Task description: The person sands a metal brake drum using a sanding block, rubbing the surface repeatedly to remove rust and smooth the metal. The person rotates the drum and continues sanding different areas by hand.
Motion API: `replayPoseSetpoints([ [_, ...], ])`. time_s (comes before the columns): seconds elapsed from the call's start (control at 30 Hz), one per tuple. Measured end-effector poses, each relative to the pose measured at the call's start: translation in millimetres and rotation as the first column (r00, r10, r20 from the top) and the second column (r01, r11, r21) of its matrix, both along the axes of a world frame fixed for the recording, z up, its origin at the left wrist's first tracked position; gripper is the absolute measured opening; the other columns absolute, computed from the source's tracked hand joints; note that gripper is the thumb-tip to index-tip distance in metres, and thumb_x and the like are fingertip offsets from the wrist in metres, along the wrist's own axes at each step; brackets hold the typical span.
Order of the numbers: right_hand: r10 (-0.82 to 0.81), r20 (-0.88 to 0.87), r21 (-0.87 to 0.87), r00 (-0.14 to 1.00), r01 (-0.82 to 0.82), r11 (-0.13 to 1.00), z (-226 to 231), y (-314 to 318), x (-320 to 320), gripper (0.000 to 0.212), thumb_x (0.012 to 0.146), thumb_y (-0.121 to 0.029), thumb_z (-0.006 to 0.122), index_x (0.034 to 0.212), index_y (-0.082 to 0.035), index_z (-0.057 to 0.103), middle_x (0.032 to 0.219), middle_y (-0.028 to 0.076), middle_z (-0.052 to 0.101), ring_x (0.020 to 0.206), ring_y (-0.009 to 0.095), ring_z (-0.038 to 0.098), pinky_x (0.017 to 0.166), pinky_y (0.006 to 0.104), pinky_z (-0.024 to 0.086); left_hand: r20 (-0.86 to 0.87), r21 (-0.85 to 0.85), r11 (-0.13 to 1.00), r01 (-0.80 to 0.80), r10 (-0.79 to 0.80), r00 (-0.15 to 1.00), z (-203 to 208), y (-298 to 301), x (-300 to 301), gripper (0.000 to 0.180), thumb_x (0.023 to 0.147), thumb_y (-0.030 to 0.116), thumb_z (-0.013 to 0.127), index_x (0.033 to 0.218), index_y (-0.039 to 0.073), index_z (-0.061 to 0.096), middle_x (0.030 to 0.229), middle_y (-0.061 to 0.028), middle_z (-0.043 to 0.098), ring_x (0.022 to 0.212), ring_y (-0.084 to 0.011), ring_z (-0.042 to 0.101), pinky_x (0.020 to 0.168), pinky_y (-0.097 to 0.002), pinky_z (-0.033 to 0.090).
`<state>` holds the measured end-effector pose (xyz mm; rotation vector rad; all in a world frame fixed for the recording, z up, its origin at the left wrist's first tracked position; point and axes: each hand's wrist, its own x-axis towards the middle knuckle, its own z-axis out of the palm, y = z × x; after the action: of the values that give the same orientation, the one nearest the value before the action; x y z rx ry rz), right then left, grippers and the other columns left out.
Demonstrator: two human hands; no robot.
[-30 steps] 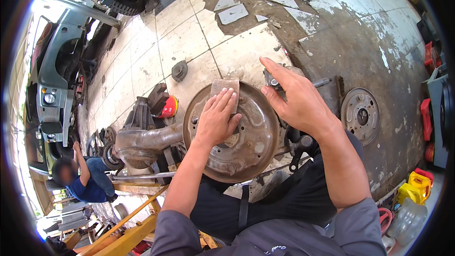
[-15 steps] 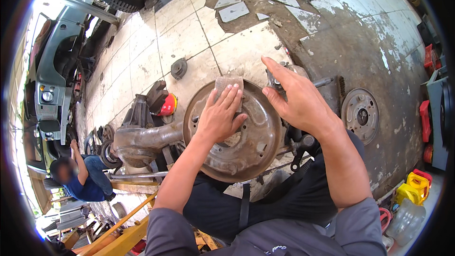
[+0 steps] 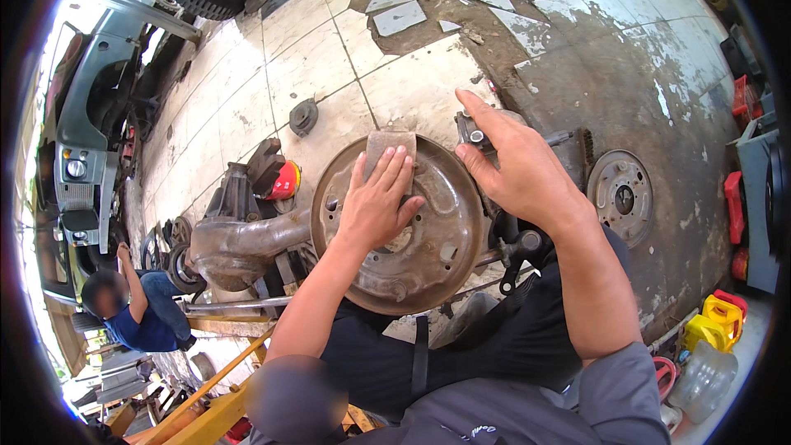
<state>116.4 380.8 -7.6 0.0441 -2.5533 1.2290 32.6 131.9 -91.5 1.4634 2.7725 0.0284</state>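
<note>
My left hand lies flat, fingers stretched, on a brownish-grey piece of sandpaper near the far rim of a round metal brake backing plate. The plate is worn and brown, with several holes. Its centre is partly hidden by the hand. Over the plate's right side, my right hand is open, with thumb and fingers apart and nothing visible in it. Beneath and beside that hand is a metal part, mostly covered. An axle housing extends left from the plate.
A second backing plate lies on the floor at right. A red can stands behind the axle; a small round part lies farther off. A person sits at left near a vehicle. Yellow bars cross the lower left.
The whole view has shifted slightly, so things sit a little farther left. Both hands keep nearly the same places. A blurred dark round patch now covers my left sleeve.
</note>
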Motion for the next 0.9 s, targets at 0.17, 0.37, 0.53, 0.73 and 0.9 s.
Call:
replayPoseSetpoints([
  [0.17,-0.033,0.024,0.049,0.999,0.032,0.998,4,8,-4,0.055,0.097,-0.015,0.064,0.146,0.005,0.049,0.138,0.028,0.060,0.128,0.043,0.058,0.106,0.0455,0.047,-0.024,-0.014,0.999,-0.052,0.052,0.998,4,10,0,0.069,0.104,0.050,0.050,0.154,0.004,0.043,0.162,-0.0137,0.042,0.152,-0.0274,0.037,0.124,-0.0614,0.016],
  [0.37,-0.103,0.065,0.110,0.993,0.095,0.989,-5,15,2,0.055,0.097,-0.018,0.063,0.146,0.003,0.049,0.138,0.026,0.061,0.127,0.041,0.059,0.107,0.0457,0.047,0.012,-0.025,0.999,-0.043,0.043,0.999,-2,-10,13,0.071,0.105,0.053,0.047,0.155,0.003,0.041,0.163,-0.0145,0.040,0.152,-0.0285,0.036,0.124,-0.0620,0.016],
  [0.53,-0.075,0.110,0.098,0.991,0.064,0.993,-5,12,1,0.055,0.097,-0.018,0.064,0.146,0.002,0.050,0.138,0.025,0.061,0.127,0.040,0.059,0.106,0.0454,0.047,-0.011,-0.023,0.996,-0.085,0.084,0.996,-5,10,1,0.076,0.103,0.057,0.046,0.157,0.003,0.040,0.164,-0.0150,0.038,0.153,-0.0285,0.035,0.124,-0.0619,0.016],
  [0.73,-0.059,0.109,0.089,0.992,0.049,0.995,-3,13,1,0.055,0.096,-0.018,0.064,0.145,0.003,0.050,0.138,0.024,0.062,0.126,0.041,0.059,0.105,0.0457,0.047,0.020,-0.080,0.995,-0.057,0.059,0.998,0,-6,11,0.080,0.102,0.061,0.045,0.158,0.003,0.037,0.165,-0.0155,0.036,0.153,-0.0299,0.033,0.125,-0.0613,0.015],
  [0.9,-0.057,0.089,0.107,0.994,0.048,0.993,-5,11,1,0.055,0.096,-0.018,0.065,0.145,0.003,0.050,0.138,0.024,0.061,0.126,0.041,0.059,0.105,0.0461,0.048,0.025,-0.040,0.996,-0.079,0.080,0.996,-2,8,0,0.081,0.102,0.062,0.043,0.158,0.003,0.037,0.166,-0.0148,0.035,0.154,-0.0297,0.032,0.125,-0.0613,0.015],
])
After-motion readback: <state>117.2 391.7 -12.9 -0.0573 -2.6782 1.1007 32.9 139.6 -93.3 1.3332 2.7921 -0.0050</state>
